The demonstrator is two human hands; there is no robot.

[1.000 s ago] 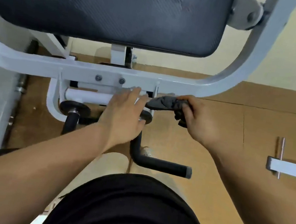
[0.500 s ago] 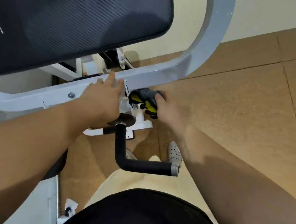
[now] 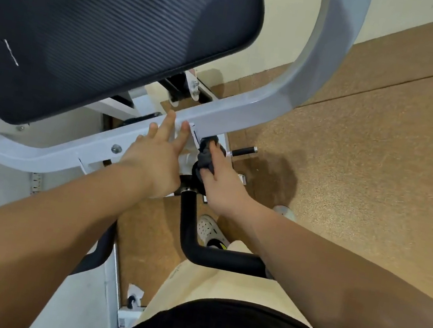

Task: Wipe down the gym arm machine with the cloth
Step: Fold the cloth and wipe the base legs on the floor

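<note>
The gym arm machine has a white frame bar [image 3: 234, 113] running diagonally under a large black ribbed pad [image 3: 104, 24]. A black bent handle [image 3: 196, 248] hangs from a pivot below the bar. My left hand [image 3: 156, 160] rests flat on the white bar, fingers spread, holding nothing. My right hand [image 3: 220, 184] presses a dark grey cloth [image 3: 205, 156] against the white bracket and black pivot disc just under the bar. The cloth is bunched and partly hidden by my fingers.
A short black peg [image 3: 244, 150] sticks out to the right of the bracket. Brown cork-like floor [image 3: 366, 159] spreads to the right, a cream wall behind. My shoe [image 3: 209, 230] stands beneath the handle. White base rails [image 3: 111, 283] run at lower left.
The view has closed in and tilted. My right hand with the cloth has slid down from the bar's underside onto the bracket and pivot disc. My left hand stays on the bar.
</note>
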